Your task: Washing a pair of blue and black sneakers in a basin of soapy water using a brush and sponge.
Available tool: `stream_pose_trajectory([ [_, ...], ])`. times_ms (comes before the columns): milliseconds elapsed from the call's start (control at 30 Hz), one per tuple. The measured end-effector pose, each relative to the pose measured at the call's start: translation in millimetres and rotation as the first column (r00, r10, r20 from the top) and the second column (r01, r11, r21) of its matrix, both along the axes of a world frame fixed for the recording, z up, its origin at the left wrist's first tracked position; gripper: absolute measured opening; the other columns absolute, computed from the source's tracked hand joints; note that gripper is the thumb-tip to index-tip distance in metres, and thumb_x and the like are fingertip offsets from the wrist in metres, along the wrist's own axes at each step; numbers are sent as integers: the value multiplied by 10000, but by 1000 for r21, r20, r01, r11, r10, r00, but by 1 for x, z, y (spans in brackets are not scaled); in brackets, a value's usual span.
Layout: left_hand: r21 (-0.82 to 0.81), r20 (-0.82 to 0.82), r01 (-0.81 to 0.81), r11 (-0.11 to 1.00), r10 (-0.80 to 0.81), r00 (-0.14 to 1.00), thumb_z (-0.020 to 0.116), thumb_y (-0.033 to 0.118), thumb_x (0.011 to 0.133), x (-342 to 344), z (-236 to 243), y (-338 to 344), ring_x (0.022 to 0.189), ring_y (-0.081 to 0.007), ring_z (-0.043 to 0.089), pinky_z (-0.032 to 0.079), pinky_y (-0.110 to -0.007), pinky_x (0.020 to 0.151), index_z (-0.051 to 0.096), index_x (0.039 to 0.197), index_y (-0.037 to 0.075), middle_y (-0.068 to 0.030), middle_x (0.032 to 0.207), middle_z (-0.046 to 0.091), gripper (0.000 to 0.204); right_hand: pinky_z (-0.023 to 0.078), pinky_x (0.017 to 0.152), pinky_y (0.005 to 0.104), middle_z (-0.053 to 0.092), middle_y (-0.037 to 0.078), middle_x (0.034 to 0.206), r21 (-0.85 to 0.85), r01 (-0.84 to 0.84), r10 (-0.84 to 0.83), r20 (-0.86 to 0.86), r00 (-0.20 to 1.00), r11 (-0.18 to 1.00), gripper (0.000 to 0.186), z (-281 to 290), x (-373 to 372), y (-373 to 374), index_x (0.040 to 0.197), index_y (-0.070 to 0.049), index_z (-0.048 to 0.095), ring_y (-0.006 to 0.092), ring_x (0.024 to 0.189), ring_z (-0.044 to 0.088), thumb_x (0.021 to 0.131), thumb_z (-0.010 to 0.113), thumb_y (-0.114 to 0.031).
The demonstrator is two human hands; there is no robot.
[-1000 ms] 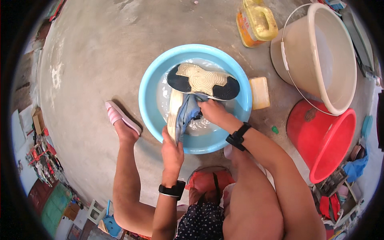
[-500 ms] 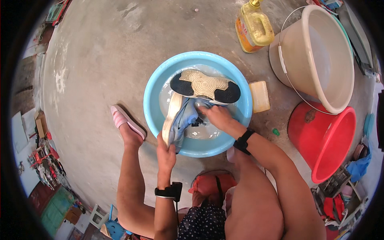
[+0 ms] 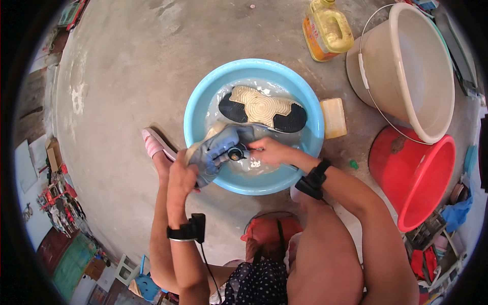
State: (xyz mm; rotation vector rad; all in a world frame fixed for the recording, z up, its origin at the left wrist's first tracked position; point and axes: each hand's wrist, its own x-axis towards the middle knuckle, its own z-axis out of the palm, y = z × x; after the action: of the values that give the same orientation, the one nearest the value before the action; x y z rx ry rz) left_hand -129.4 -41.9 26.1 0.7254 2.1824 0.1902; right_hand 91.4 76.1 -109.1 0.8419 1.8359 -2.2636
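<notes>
A blue sneaker (image 3: 211, 152) with a pale sole edge leans over the near left rim of a light blue basin (image 3: 244, 192). My left hand (image 3: 182, 178) is closed round its near end. At its opening, beside a round dark knob, the fingers of my right hand (image 3: 272, 152) are closed on part of the shoe, seemingly its tongue; the exact spot is partly hidden. A second shoe (image 3: 264, 109) lies sole up in the sudsy water, its tread cream and black.
Right of the basin lies a yellowish soap bar (image 3: 333, 118). Farther right stand a yellow jug (image 3: 328, 31), a tilted beige bucket (image 3: 378, 76) and a red bucket (image 3: 394, 168). A pink slipper (image 3: 155, 145) is on my left foot; a red seat-like thing (image 3: 272, 231) sits below me.
The blue sneaker has been turned so its opening and knob show more. My left hand has moved left and up, and my right hand now pinches at the opening.
</notes>
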Motion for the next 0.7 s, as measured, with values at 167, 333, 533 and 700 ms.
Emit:
stream_pose_trajectory([
  [167,-34,-75,163,986,-165,983,472,72,735,-25,-6,24,866,-460,595,472,-451,777,520,1135,-50,-335,889,601,421,421,443,302,501,1,605,-285,-179,265,301,916,942,368,9,4,7,1299,-245,534,141,508,506,931,529,-250],
  [333,60,-55,250,966,-247,967,451,50,736,-33,-7,23,872,-475,583,460,-470,787,520,1141,-58,-355,871,589,424,491,502,379,596,141,653,741,113,25,-172,985,662,414,-53,11,-16,1280,-257,546,226,604,639,869,586,-230],
  [533,-50,-117,287,956,-291,949,468,50,720,-7,4,43,848,-425,620,476,-429,794,517,1166,-49,-326,860,615,460,512,524,367,602,131,682,864,-372,109,357,928,339,484,33,32,20,1308,-261,504,253,619,647,840,520,-142],
  [700,-115,-201,323,939,-341,919,451,47,730,8,5,48,814,-411,631,499,-416,709,485,1214,-37,-326,828,611,492,514,538,360,594,122,665,886,-364,125,343,931,287,521,36,21,28,1303,-276,505,256,585,635,813,502,-99],
])
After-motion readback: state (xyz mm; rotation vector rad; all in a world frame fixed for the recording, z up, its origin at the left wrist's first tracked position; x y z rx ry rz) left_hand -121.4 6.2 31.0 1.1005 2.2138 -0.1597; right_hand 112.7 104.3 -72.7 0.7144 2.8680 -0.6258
